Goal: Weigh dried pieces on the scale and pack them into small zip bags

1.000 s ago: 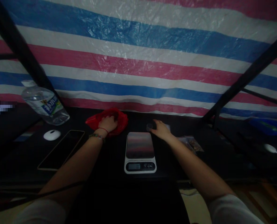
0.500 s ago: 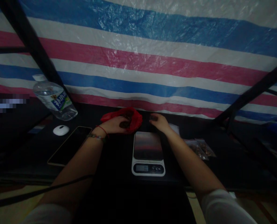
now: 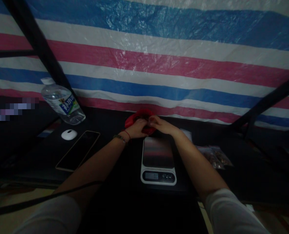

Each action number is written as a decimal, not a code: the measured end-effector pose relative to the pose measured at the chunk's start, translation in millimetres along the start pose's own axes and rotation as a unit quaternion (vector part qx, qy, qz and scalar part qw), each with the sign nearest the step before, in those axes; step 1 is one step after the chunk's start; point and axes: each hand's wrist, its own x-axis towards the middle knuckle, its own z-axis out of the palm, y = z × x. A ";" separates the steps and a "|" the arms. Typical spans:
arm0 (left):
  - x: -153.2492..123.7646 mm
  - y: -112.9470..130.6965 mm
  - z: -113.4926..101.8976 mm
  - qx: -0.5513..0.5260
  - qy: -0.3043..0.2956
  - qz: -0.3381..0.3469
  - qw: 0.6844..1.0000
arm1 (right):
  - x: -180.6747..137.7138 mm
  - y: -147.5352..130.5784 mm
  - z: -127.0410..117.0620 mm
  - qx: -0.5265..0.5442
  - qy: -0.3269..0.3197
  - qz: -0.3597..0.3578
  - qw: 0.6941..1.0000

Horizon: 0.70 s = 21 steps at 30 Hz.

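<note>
Both hands meet over a red plastic bag, its mouth open and dark brown contents partly visible inside. My left hand reaches over the bag's front rim, fingers curled; what they grip is hidden. From the right, my right hand is pinched at the bag's right edge on what looks like a small clear plastic bag, mostly covered by the fingers. Just in front of the hands lies a white kitchen scale with a metal plate, nothing on it. Its display is lit, the digits too faint to read.
Left are a phone, a white mouse and a tilted clear bottle. Small zip bags with brown pieces and a pale packet lie right. Striped sheeting hangs behind; dark frame bars slant at both sides.
My right hand has moved left to the red bag and now meets my left hand. The left hand and red bag have shifted right. The view has turned slightly.
</note>
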 end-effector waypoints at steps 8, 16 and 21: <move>4.4 7.8 -21.9 0.027 0.009 -0.035 0.999 | -16.2 -1.2 -21.1 -0.152 0.007 0.091 0.984; -1.3 13.3 -29.7 0.141 -0.047 -0.112 0.982 | -30.2 -20.8 -38.3 -0.311 0.017 0.224 0.924; 5.1 19.0 -14.5 0.144 -0.037 -0.015 0.989 | -29.8 -32.0 -36.2 -0.344 0.001 0.258 0.903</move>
